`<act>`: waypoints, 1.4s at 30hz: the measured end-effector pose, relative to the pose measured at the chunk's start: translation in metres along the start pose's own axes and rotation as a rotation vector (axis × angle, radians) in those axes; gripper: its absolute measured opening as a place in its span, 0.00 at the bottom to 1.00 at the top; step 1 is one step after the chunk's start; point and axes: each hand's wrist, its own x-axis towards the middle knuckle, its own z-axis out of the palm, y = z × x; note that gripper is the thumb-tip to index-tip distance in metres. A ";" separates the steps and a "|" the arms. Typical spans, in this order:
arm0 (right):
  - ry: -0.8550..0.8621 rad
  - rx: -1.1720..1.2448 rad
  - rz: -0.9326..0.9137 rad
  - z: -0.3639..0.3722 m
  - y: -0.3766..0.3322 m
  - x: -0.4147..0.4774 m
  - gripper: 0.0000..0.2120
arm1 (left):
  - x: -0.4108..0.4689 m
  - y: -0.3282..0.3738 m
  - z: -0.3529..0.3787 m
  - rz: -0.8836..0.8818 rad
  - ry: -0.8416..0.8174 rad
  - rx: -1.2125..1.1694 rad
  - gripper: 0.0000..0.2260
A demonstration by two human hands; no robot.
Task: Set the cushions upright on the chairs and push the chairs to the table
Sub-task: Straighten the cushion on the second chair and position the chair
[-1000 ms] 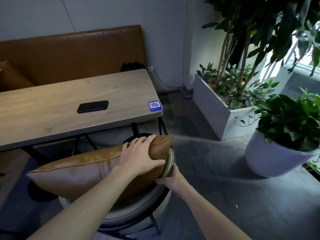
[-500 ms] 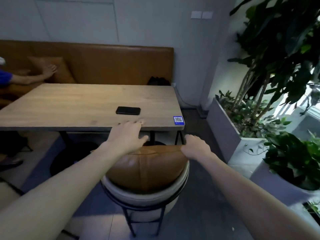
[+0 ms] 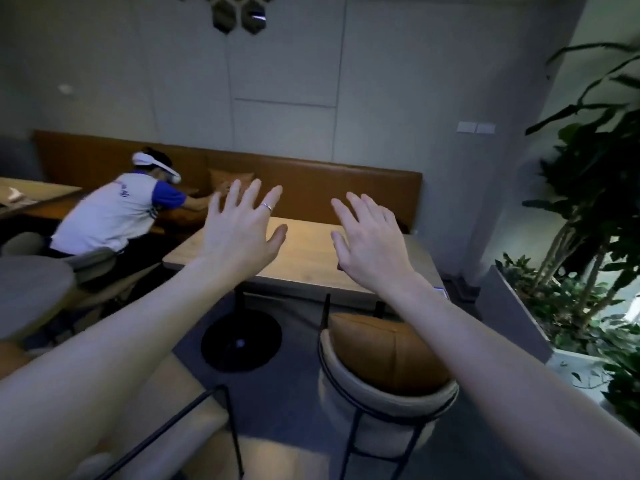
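A tan leather cushion [image 3: 388, 355] stands upright against the back of a cream round-backed chair [image 3: 381, 410] with black metal legs. The chair sits close to the near edge of the wooden table [image 3: 304, 261]. My left hand [image 3: 239, 230], with a ring on one finger, and my right hand [image 3: 370, 244] are raised in the air above the table, fingers spread, holding nothing and well clear of the chair.
Another chair's black frame [image 3: 180, 420] and a pale seat lie at the lower left. A person in a white and blue shirt [image 3: 110, 216] leans over the brown bench [image 3: 329, 188]. White planters with plants [image 3: 571, 289] stand on the right. A black table base [image 3: 240, 341] rests on the floor.
Both hands have let go of the cushion and chair back and risen, fingers spread. The view has lifted and turned left, so the chair now sits lower right.
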 end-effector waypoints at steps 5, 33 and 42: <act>0.104 0.030 -0.106 -0.037 -0.130 0.022 0.29 | -0.056 -0.125 -0.070 -0.086 0.147 0.004 0.29; -0.012 0.317 -0.194 0.142 -0.500 0.181 0.30 | -0.095 -0.527 -0.012 -0.351 -0.104 0.163 0.29; -0.241 0.314 -0.043 0.267 -0.560 0.187 0.31 | -0.063 -0.598 0.112 -0.194 -0.372 0.069 0.31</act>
